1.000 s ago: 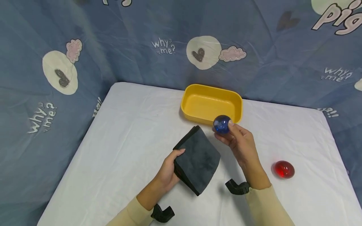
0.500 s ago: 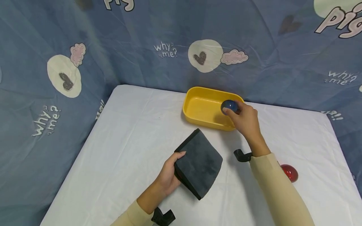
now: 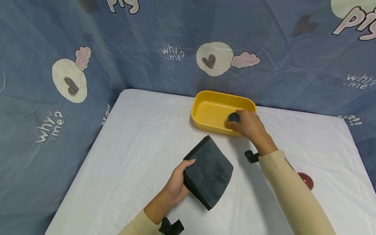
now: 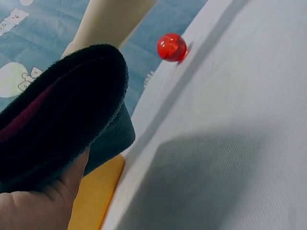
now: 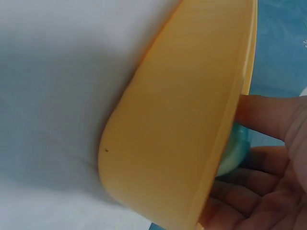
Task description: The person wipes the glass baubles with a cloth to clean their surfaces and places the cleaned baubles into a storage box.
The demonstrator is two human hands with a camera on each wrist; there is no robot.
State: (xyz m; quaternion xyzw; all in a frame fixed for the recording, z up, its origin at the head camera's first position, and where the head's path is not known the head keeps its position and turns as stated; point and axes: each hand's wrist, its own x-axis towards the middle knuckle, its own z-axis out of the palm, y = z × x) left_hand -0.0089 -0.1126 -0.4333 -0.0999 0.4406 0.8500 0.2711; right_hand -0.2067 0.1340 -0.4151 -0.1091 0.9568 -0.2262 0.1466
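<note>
My left hand (image 3: 177,182) grips a folded dark grey cloth (image 3: 210,173) at its left edge, thumb on top, above the table. In the left wrist view the cloth (image 4: 108,141) shows its open folds, with a strip of dark red inside. My right hand (image 3: 249,125) reaches over the near right rim of a yellow tray (image 3: 205,109) and holds a blue ball (image 3: 233,117) inside it. From the right wrist, the tray's wall (image 5: 168,115) hides most of the ball (image 5: 235,151), which sits between thumb and fingers.
A clear red ball (image 3: 306,180) lies on the white-covered table (image 3: 141,156) at the right, partly behind the right sleeve (image 3: 293,192). A blue printed cloth (image 3: 158,29) hangs behind the table's far edge.
My right hand has carried the blue ball from in front of the yellow tray over its rim and down inside. The left hand keeps its hold on the cloth, nearly still.
</note>
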